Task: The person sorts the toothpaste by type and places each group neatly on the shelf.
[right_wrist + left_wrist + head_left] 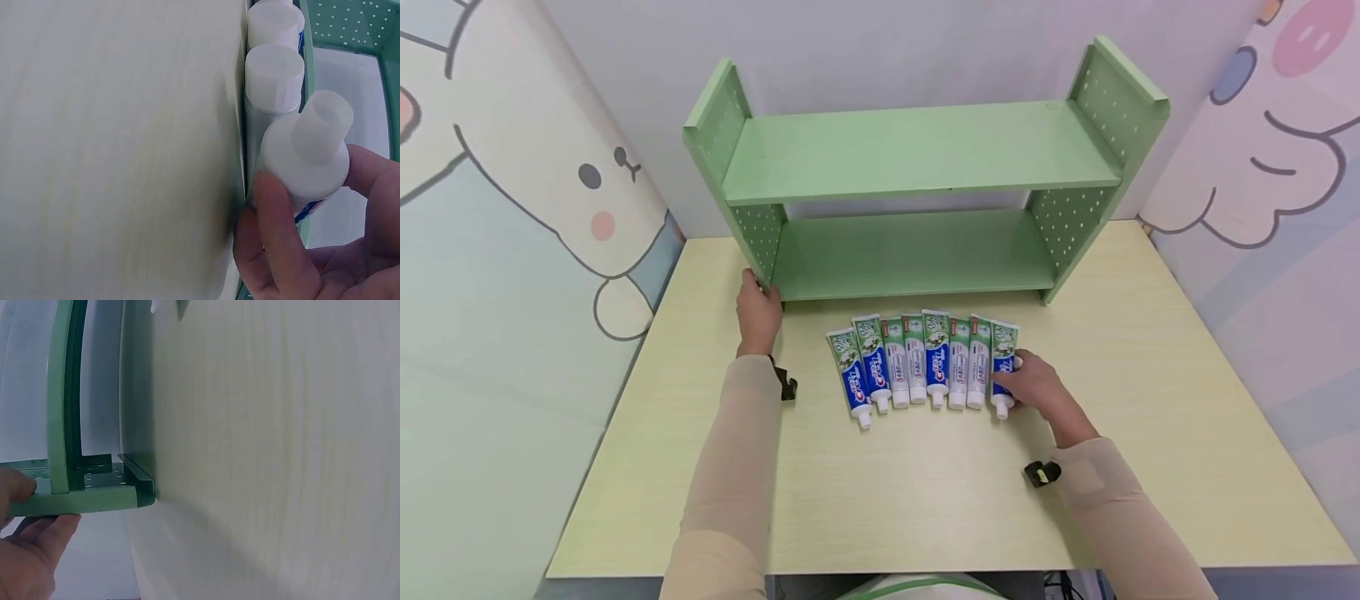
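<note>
A green two-tier shelf (917, 154) stands at the back of the table. My left hand (757, 315) grips the lower front edge of its left side panel; in the left wrist view, thumb and fingers lie on either side of that panel (100, 503). In front of the shelf lies a row of several toothpaste tubes (936, 358), caps toward me, some blue and green, others white and green. At the row's right end my right hand (1037, 385) pinches a blue-and-green toothpaste tube (1003, 342). Close up, the right wrist view shows its white cap (324, 125) between thumb and fingers.
The light wooden table (895, 500) reaches to the walls behind and at the sides. Cartoon figures decorate the left wall (512, 333) and right wall (1262, 292). Some dark cables (1063, 586) show below the front table edge.
</note>
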`<state>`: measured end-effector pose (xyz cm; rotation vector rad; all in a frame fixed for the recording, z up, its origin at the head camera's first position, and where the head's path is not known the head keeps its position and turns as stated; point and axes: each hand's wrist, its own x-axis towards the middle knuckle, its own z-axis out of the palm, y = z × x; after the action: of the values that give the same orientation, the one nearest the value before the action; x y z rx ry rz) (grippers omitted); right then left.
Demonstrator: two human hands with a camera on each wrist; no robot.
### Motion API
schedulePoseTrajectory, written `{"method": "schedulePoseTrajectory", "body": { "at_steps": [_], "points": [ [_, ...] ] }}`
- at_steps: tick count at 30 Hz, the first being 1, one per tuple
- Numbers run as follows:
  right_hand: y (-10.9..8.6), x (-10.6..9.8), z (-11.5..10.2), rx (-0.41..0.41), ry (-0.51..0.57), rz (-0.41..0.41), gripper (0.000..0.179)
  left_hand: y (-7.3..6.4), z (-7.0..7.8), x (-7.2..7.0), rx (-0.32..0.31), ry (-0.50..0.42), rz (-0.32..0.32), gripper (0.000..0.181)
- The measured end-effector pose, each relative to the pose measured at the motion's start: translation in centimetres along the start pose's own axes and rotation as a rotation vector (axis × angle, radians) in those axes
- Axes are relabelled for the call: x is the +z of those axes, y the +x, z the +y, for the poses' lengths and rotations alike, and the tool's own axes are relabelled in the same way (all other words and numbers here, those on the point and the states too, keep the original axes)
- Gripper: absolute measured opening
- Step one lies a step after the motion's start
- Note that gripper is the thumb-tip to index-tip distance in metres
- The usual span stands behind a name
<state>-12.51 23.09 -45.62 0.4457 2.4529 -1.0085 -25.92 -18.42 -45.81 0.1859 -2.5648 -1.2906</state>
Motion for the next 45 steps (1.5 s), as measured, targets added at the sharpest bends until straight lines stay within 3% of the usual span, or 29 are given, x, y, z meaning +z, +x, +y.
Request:
{"method": "schedulePoseTrajectory", "body": {
  "at_steps": [16,45],
  "points": [
    [-0.2,-0.5,0.1,-0.02,0.143,-0.044,0.079,0.1,0.2,-0.2,-0.004,0.008,-0.016,0.04],
    [-1.3,-1.1,-0.4,-0.067,0.157,-0.056,0.079,0.2,0.2,-0.1,-0.029,0.005,-0.028,0.04]
  ]
}}
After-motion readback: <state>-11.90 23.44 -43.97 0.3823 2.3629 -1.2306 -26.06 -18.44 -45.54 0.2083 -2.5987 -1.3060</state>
